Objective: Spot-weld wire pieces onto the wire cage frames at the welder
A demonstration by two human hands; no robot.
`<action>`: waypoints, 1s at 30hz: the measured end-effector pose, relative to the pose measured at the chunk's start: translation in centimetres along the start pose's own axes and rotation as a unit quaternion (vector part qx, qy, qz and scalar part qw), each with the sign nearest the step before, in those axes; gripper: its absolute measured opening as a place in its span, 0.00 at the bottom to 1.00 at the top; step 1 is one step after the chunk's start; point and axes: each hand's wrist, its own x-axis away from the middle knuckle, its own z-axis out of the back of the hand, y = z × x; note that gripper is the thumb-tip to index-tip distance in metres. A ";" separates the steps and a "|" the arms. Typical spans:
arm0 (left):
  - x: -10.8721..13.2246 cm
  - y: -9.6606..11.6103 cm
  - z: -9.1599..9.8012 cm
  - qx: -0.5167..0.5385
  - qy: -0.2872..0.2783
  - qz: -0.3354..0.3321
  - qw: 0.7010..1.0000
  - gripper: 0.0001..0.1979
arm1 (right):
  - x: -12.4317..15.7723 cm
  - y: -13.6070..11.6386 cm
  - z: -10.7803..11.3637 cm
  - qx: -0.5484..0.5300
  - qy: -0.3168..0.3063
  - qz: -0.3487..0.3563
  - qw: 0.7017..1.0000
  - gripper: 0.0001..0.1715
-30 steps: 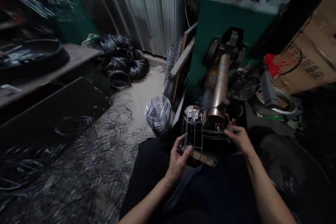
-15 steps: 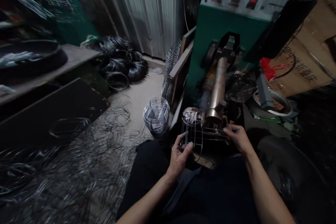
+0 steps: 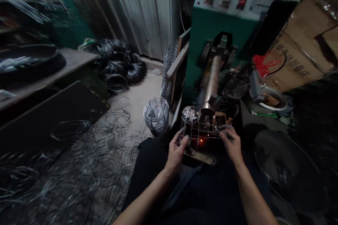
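Between my hands is a wire frame (image 3: 198, 134) made of thin rods and rings, held at the front of a green machine (image 3: 196, 59). My left hand (image 3: 177, 147) is closed on the ringed left end of it. The fingers of my right hand (image 3: 230, 140) pinch the right end of the long wires. Just above the frame is the machine's thick metal cylinder (image 3: 210, 103). Small orange sparks (image 3: 201, 140) glow beneath the wires. The exact contact between the wires and the machine is too dark to make out.
A stack of round wire baskets (image 3: 156, 116) stands on the floor to the left. Loose wire rings (image 3: 105, 154) litter the ground. Coils of black wire (image 3: 118, 59) lie by the corrugated wall. At right are a metal basin (image 3: 282, 102), a fan grille (image 3: 237, 86) and a cardboard box (image 3: 298, 49).
Sparks have appeared under the wire frame. My right hand has shifted a little left and down with its end of the frame, and the whole view has swung slightly right.
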 end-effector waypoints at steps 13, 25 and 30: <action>-1.1 0.5 -0.5 0.028 -0.011 0.016 0.999 0.40 | -2.0 -0.2 -0.4 -0.013 0.004 0.002 1.000 0.15; -2.1 0.8 -1.2 0.025 -0.007 0.012 1.000 0.41 | -4.0 0.6 -0.8 0.001 -0.013 0.006 1.000 0.18; -2.4 1.0 -1.7 0.023 -0.003 0.005 1.000 0.40 | -4.4 0.9 -0.8 -0.008 -0.017 -0.001 1.000 0.19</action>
